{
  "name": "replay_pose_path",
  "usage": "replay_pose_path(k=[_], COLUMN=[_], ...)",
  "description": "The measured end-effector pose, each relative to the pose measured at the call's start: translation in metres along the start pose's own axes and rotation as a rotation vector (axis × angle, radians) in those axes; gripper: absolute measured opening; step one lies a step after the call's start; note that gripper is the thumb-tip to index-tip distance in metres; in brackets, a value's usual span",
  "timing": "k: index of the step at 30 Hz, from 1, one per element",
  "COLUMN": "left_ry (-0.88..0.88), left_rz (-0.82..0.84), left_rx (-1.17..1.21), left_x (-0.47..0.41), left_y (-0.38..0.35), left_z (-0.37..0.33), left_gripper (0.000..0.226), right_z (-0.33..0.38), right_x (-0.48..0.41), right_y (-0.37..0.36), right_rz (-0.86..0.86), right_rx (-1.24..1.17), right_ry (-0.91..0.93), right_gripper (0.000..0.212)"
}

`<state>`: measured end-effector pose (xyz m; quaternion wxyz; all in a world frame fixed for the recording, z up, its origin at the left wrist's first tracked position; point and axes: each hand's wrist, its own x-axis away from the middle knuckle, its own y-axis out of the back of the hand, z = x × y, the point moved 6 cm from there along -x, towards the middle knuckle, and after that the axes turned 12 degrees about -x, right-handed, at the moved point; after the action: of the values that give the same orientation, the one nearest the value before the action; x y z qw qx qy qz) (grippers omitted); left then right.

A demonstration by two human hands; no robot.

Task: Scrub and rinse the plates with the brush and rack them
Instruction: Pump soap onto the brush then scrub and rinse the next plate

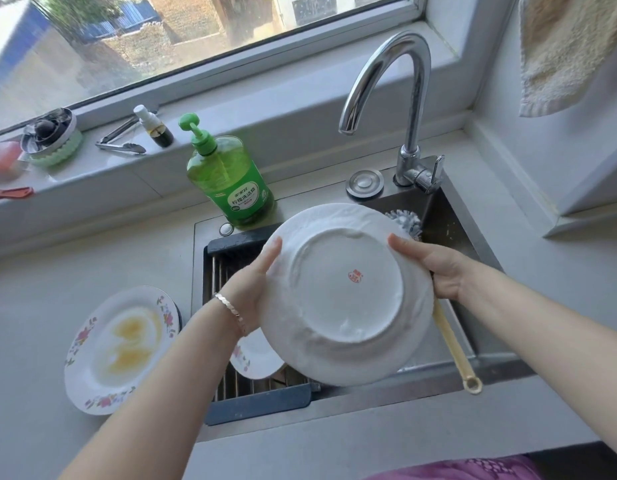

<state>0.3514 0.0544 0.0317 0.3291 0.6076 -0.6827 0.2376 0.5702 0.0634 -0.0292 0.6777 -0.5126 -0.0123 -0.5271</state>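
The white plate [345,292] is tilted, underside up, with a red stamp at its centre. The brush [450,344] passes behind it, grey bristles at its 1 o'clock, yellow handle at 4 o'clock. At 8 o'clock 1 floral plate [255,358] lies on the rack [258,400]; at 9 o'clock a yellow-smeared plate [122,348] lies flat.

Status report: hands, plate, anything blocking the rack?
Left hand and right hand both grip white plate, underside toward camera, over sink. Brush behind it. One floral plate lies on rack.

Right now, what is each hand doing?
Left hand: holding the white plate by its left edge.
Right hand: holding the same plate's right edge.
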Motion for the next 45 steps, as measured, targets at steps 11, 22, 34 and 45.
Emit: replay_pose_path(k=[11, 22, 34, 45], left_ry=[-0.156, -0.282, -0.398, -0.419], left_rz=[-0.512, -0.574, -0.574, -0.6], left_rx=[-0.369, -0.271, -0.181, -0.123], left_x=[0.007, 0.014, 0.021, 0.02], left_y=[0.007, 0.007, 0.011, 0.019], left_z=[0.001, -0.002, -0.009, -0.012], left_gripper=[0.049, 0.042, 0.041, 0.045], right_z=[0.031, 0.026, -0.002, -0.018], right_x=[0.022, 0.031, 0.047, 0.057], right_y=[-0.057, -0.095, -0.113, -0.115], right_rz=[-0.655, -0.46, -0.252, -0.112], right_rx=[1.573, 1.258, 1.228, 1.259], right_ry=[0.689, 0.872, 0.989, 0.984], right_gripper=[0.065, 0.035, 0.041, 0.044])
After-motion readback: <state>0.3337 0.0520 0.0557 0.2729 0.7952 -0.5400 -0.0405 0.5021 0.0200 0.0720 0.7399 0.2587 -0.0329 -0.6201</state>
